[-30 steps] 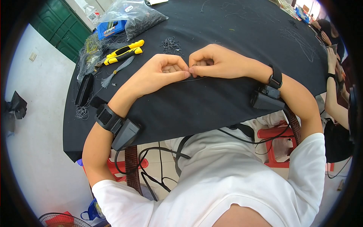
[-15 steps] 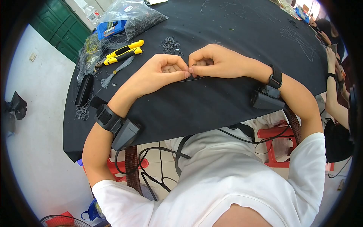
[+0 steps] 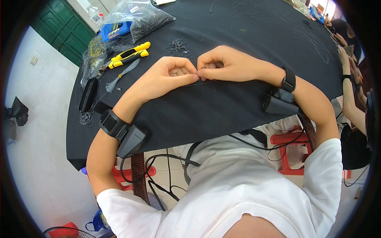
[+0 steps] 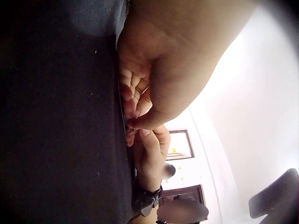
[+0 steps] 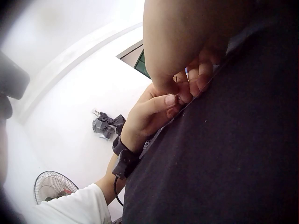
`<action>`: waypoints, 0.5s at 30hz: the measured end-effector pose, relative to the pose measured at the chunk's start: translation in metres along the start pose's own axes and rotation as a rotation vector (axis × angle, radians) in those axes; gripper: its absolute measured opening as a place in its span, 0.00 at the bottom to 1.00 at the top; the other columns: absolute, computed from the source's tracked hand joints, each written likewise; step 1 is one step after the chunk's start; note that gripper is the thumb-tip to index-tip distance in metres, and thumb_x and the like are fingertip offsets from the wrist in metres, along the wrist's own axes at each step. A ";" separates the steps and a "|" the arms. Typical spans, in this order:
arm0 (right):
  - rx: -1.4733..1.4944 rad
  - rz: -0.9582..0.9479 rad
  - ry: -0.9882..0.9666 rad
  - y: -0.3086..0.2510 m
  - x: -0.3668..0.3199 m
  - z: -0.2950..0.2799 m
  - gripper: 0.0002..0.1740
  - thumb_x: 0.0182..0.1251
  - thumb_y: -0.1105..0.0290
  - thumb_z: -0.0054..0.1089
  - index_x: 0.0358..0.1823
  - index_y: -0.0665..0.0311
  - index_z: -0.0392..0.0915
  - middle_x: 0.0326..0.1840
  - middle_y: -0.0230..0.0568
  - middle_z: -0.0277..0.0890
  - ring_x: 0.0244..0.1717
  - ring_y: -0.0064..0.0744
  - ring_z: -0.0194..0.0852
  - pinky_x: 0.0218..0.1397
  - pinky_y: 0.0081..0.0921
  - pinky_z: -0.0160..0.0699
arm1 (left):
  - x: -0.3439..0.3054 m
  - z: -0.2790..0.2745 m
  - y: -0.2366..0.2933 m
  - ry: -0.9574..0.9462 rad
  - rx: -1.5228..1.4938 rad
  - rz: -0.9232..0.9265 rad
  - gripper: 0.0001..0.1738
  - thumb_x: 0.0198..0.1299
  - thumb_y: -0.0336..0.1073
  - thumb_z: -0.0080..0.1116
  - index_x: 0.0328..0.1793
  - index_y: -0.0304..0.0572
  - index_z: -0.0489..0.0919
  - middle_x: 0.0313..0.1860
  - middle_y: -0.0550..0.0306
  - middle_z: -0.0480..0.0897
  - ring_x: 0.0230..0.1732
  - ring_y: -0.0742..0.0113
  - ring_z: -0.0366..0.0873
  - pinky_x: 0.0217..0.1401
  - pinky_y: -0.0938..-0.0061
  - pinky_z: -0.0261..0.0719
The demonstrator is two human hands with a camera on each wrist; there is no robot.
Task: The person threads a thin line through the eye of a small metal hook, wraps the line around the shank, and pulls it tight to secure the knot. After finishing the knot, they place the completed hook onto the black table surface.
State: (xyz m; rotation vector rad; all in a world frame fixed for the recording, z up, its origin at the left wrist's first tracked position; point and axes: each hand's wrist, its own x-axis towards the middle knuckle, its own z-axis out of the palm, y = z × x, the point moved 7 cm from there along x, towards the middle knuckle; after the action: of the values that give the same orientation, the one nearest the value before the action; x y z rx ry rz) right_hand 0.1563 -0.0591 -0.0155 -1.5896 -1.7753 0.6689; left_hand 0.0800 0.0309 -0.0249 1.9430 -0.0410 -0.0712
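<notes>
Grey thread (image 3: 207, 82) is pinched by the left hand (image 3: 168, 77) and right hand (image 3: 234, 67), fingertips touching, above black cloth (image 3: 190, 115), near a small pile of dark pieces (image 3: 179, 47).

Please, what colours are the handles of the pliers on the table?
Yellow and black; the handles show best in the head view.

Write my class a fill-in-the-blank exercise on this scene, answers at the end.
The left hand and right hand meet at their ____, beside a thin line.
The pliers have handles coloured black and ____.
Small dark pieces lie in a clear plastic ____.
The person's shirt is ____.

Missing words: fingertips; yellow; bag; white.
</notes>
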 end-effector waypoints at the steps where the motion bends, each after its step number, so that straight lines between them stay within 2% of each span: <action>1: 0.002 0.005 0.000 0.000 0.000 0.000 0.11 0.67 0.65 0.53 0.31 0.64 0.79 0.20 0.23 0.71 0.22 0.10 0.60 0.26 0.15 0.57 | 0.000 0.000 0.000 0.001 0.004 0.000 0.08 0.61 0.33 0.59 0.40 0.33 0.80 0.32 0.67 0.80 0.33 0.86 0.73 0.37 0.89 0.70; 15: 0.001 0.005 0.003 -0.001 -0.001 0.000 0.12 0.68 0.65 0.53 0.30 0.65 0.78 0.19 0.24 0.70 0.22 0.11 0.59 0.26 0.16 0.56 | 0.000 0.001 0.001 -0.006 -0.018 0.001 0.08 0.62 0.33 0.60 0.40 0.33 0.80 0.33 0.66 0.80 0.34 0.85 0.74 0.39 0.88 0.71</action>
State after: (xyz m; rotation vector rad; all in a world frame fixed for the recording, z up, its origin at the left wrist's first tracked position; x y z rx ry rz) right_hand 0.1558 -0.0597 -0.0146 -1.5945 -1.7690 0.6694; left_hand 0.0798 0.0299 -0.0245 1.9252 -0.0455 -0.0768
